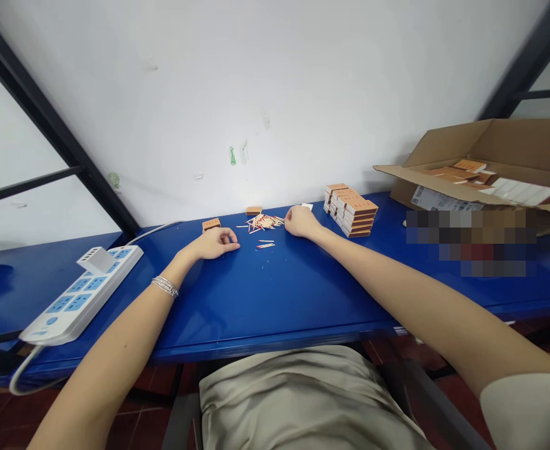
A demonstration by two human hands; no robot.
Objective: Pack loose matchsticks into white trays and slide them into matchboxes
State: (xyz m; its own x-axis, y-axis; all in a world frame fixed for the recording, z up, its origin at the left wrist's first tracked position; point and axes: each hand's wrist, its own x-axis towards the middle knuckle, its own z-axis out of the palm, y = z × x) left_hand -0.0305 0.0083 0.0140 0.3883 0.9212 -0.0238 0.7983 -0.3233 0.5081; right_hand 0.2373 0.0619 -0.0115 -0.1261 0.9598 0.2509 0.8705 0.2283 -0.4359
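A loose pile of matches (265, 222) with red tips lies on the blue table. At its right edge is my right hand (302, 222), its fingers closed in a pinch; what they hold, if anything, is hidden. My left hand (215, 242) rests on the table left of the pile, fingers curved, a gap between thumb and forefinger and nothing visible in it. Just behind that hand sits an orange-brown matchbox (210, 224), partly covered by it. Another matchbox (254, 211) stands behind the pile. Several single matches (265, 245) lie in front of the pile.
Stacked matchboxes (352, 209) stand right of my right hand. Farther right is an open cardboard box (444, 147) with more matchboxes, a blurred patch before it. A white power strip (87, 294) with a cable lies at the left. A white wall (275, 94) bounds the back.
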